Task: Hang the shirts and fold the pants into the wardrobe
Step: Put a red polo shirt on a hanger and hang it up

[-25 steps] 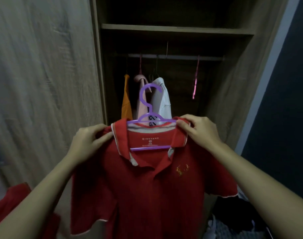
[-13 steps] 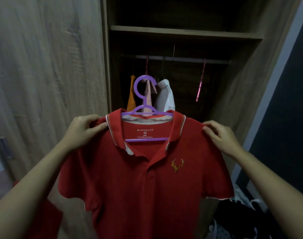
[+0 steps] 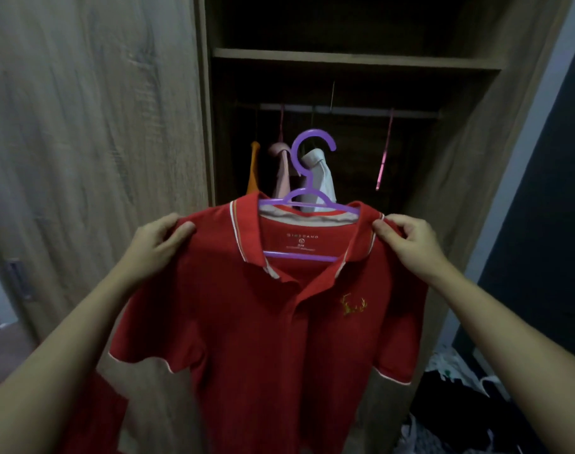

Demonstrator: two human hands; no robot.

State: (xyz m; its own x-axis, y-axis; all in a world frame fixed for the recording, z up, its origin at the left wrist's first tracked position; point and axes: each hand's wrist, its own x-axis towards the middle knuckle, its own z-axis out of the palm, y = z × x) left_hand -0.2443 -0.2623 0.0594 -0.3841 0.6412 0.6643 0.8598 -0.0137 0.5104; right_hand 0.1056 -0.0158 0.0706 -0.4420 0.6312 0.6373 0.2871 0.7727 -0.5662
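A red polo shirt [image 3: 253, 322] with a gold deer emblem hangs on a purple hanger [image 3: 307, 178], held up in front of the open wardrobe. My left hand [image 3: 155, 247] pinches the shirt's left shoulder. My right hand [image 3: 407, 240] pinches its right shoulder by the collar edge. The hanger's hook points up, below the wardrobe rail [image 3: 345, 110] and apart from it. On the rail hang an orange shirt [image 3: 254, 168], a pink shirt [image 3: 281, 172] and a white shirt [image 3: 320, 178].
The wardrobe door [image 3: 93, 142] stands open at the left. A shelf [image 3: 355, 59] crosses above the rail. An empty pink hanger [image 3: 382, 158] hangs to the right. A pile of dark and white clothes [image 3: 459, 404] lies at the lower right; red fabric [image 3: 109, 417] shows lower left.
The shirt has spread wider on the hanger. My right hand moved from the collar out to the shoulder, then back toward the collar edge. The view has moved closer to the wardrobe.
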